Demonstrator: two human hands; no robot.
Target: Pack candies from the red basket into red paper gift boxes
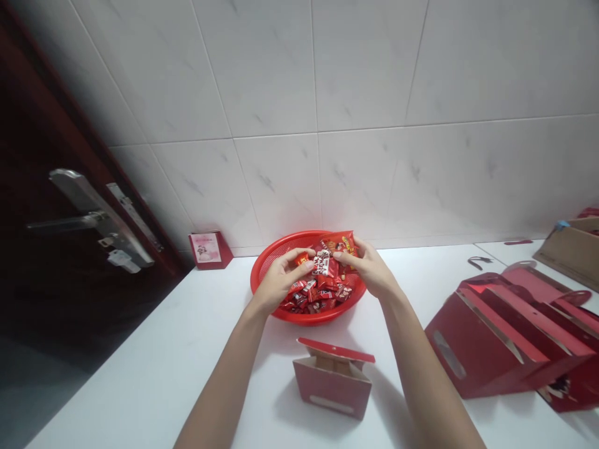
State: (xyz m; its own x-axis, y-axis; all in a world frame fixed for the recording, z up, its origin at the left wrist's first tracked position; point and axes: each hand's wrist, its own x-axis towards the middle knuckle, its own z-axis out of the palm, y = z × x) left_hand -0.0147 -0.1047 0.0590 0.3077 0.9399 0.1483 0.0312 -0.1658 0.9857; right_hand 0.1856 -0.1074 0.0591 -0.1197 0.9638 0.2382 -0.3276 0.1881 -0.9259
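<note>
A red plastic basket (262, 265) holds many small wrapped candies (316, 296). Over it, my left hand (282, 277) pinches a small orange-red candy packet (303, 259) between thumb and fingers. My right hand (367, 265) grips a larger red snack packet (339, 241) by its right side, with the thumb across its front. A red and white packet (322, 265) shows between the two hands; which hand bears it I cannot tell. Nearer to me, between my forearms, stands a small dark red cardboard box (332, 386) with its top flap up.
Several red cardboard boxes (486, 349) stand in a row at the right. Behind them is a brown carton (568, 249). A small red box (210, 251) with a pink label stands by the tiled wall (276, 181). A dark door (47, 268) with a metal handle is left of the white table (187, 349).
</note>
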